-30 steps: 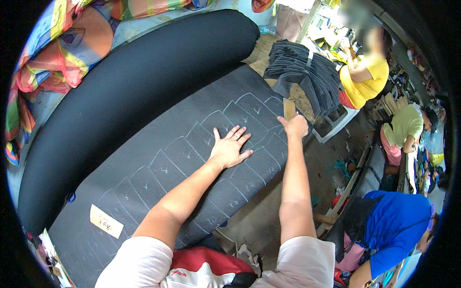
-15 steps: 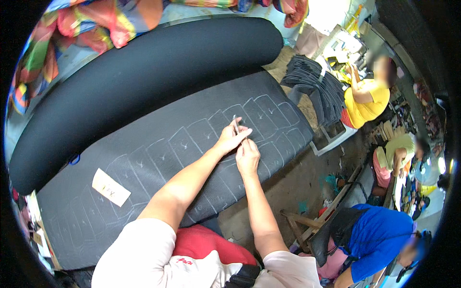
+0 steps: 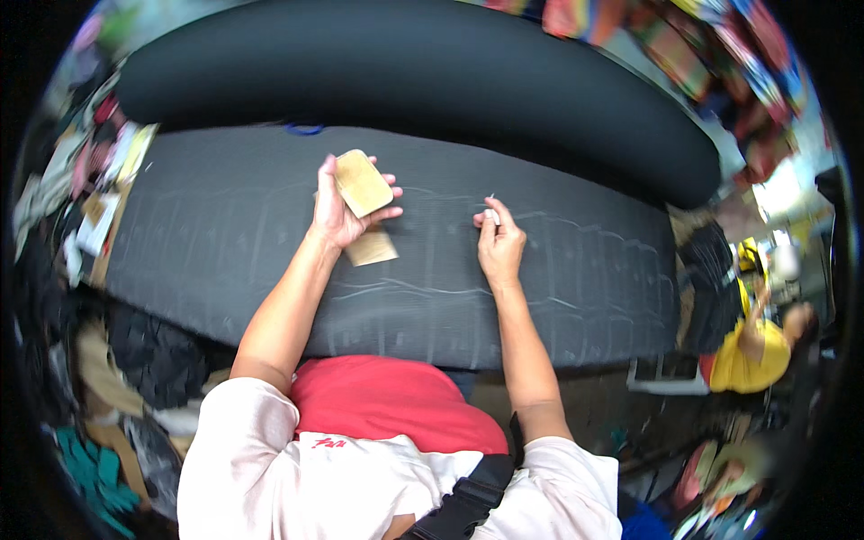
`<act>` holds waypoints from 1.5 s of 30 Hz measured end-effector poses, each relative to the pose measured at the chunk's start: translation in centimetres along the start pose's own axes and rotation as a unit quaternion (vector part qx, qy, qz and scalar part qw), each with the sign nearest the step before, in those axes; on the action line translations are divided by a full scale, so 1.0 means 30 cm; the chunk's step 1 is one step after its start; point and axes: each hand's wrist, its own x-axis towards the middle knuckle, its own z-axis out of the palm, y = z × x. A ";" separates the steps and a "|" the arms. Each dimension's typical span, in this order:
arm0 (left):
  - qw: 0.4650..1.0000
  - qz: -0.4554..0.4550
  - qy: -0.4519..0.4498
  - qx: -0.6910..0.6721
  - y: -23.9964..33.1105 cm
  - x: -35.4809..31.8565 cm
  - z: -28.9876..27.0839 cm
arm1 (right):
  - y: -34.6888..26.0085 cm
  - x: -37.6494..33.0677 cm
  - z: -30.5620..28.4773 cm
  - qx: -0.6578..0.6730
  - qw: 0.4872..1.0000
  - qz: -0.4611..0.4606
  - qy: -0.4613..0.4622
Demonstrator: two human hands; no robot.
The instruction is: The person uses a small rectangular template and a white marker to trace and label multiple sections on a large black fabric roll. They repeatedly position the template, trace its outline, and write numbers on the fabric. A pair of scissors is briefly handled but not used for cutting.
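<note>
My left hand (image 3: pixel 335 211) holds a tan rounded-rectangle block (image 3: pixel 364 184) above the dark cloth, with the thumb along one edge and the fingers behind it. Just below that hand, a brown paper card (image 3: pixel 372 247) lies on the cloth, partly covered by the hand. Off to the right, my right hand (image 3: pixel 501 247) is closed in a pinch on a small white piece that looks like chalk (image 3: pixel 491 216). White outlines in rows mark the dark cloth (image 3: pixel 432 333) under both hands.
A thick roll of black material (image 3: pixel 405 76) lies along the far side. Cloth scraps (image 3: pixel 99 468) are heaped at left. At right, a stack of dark cut pieces (image 3: pixel 706 270) stands beside a person in yellow (image 3: pixel 756 355); more people work lower right.
My view has turned left. My hands, earlier together over the outlines, are now apart; the left has taken up the tan block. The right still pinches.
</note>
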 end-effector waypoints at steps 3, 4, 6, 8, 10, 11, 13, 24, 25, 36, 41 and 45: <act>0.997 0.073 0.028 0.006 0.169 -0.111 -0.132 | -0.087 0.016 0.166 -0.046 0.996 -0.025 -0.071; 0.996 0.089 0.030 0.001 0.223 -0.148 -0.183 | -0.115 0.014 0.223 -0.048 0.993 -0.066 -0.085; 0.992 0.123 0.026 0.004 0.328 -0.231 -0.284 | -0.161 0.006 0.309 -0.068 0.983 -0.085 -0.151; 0.986 0.160 0.038 0.009 0.441 -0.317 -0.387 | -0.196 -0.015 0.379 -0.106 0.968 -0.120 -0.194; 0.981 0.181 0.071 0.011 0.563 -0.402 -0.485 | -0.221 -0.043 0.434 -0.121 0.955 -0.124 -0.241; 0.974 0.197 0.111 0.025 0.620 -0.441 -0.529 | -0.227 -0.055 0.446 -0.158 0.950 -0.131 -0.237; 0.972 0.213 0.096 -0.003 0.738 -0.510 -0.612 | -0.231 -0.070 0.453 -0.201 0.938 -0.179 -0.217; 0.765 0.296 0.492 0.290 1.371 -0.666 -0.975 | -0.248 -0.074 0.426 -0.142 0.957 -0.120 -0.223; 0.748 0.327 0.498 0.292 1.464 -0.677 -0.997 | -0.255 -0.072 0.427 -0.135 0.960 -0.108 -0.222; 0.619 0.398 0.572 0.362 1.739 -0.751 -1.057 | -0.297 -0.034 0.420 -0.160 0.949 -0.070 -0.261; 0.547 0.271 0.544 0.576 1.599 -0.712 -1.020 | -0.316 -0.032 0.429 -0.116 0.959 -0.049 -0.256; 0.370 0.266 0.403 0.793 1.193 -0.521 -0.872 | -0.363 -0.042 0.504 0.096 0.957 0.061 -0.268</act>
